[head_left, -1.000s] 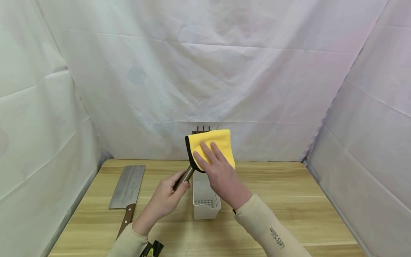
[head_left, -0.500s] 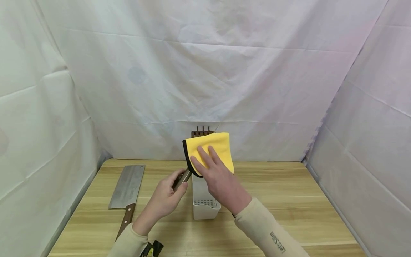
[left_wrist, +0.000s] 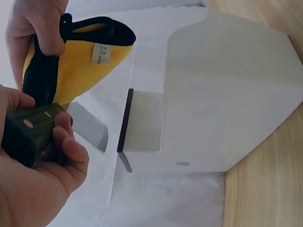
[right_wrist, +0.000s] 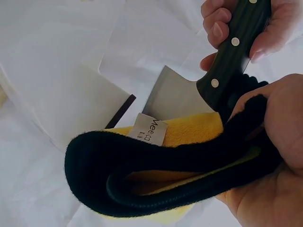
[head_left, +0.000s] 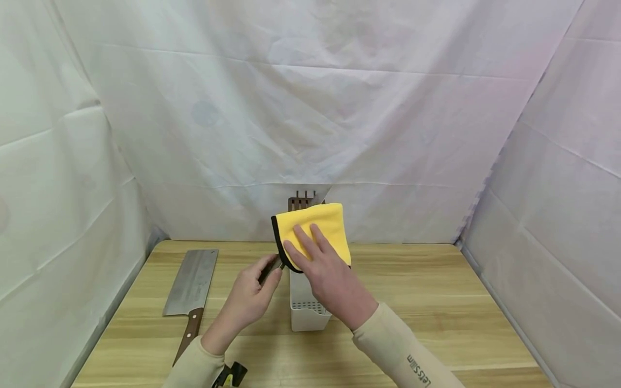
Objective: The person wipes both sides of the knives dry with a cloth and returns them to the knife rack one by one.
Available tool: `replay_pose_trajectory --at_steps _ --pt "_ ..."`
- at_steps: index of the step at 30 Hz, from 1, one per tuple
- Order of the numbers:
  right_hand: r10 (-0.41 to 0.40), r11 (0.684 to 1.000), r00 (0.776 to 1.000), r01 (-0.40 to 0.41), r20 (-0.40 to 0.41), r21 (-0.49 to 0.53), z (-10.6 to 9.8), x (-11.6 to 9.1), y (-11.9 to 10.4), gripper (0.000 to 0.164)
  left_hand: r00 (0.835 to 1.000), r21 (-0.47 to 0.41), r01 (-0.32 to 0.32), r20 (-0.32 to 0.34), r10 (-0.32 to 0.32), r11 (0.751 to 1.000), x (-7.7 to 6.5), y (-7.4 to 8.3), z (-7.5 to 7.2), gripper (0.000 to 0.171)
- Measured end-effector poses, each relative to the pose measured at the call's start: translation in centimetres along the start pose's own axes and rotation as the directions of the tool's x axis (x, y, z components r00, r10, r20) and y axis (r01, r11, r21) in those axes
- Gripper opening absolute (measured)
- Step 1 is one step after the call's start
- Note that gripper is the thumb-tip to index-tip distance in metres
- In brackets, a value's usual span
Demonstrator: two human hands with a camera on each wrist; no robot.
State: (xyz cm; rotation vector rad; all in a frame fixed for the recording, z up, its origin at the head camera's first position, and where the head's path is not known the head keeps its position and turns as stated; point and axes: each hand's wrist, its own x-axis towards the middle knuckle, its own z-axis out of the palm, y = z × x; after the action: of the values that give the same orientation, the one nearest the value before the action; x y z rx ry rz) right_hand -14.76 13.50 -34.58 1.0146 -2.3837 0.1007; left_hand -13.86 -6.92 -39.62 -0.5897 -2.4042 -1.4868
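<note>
My left hand (head_left: 245, 299) grips the dark riveted handle (right_wrist: 235, 42) of a kitchen knife. The knife's broad grey blade (right_wrist: 173, 97) slants up and to the right, partly covered by a folded yellow cloth (head_left: 331, 220) with black edging. Its tip shows above the cloth in the head view. My right hand (head_left: 335, 277) holds this cloth over the blade, three fingers spread on top and the thumb underneath. In the right wrist view, the black-edged fold with a white label (right_wrist: 149, 128) lies close to the handle.
Behind the hands stands a white knife holder (head_left: 309, 319) with a dark slotted top (head_left: 297, 205). On the wooden table (head_left: 417, 302), a cleaver (head_left: 193, 283) with a brown handle lies at the left. White sheeting (head_left: 310, 108) encloses the back and sides.
My right hand and the cloth have slid down and left along the blade towards the handle, uncovering the tip. My left hand has stayed nearly still.
</note>
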Motion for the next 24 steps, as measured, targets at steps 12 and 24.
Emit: replay_pose_trajectory --at_steps 12,24 --pt "0.013 1.0 0.999 -0.014 -0.041 -0.016 0.2 0.2 0.7 0.067 0.999 -0.061 0.033 -0.002 -0.034 0.998 -0.1 -0.2 -0.2 0.033" --pt "0.078 0.996 0.996 -0.079 -0.031 -0.031 0.2 0.7 2.6 0.067 0.995 0.002 -0.053 -0.088 0.053 0.999 -0.1 -0.7 0.0 0.039"
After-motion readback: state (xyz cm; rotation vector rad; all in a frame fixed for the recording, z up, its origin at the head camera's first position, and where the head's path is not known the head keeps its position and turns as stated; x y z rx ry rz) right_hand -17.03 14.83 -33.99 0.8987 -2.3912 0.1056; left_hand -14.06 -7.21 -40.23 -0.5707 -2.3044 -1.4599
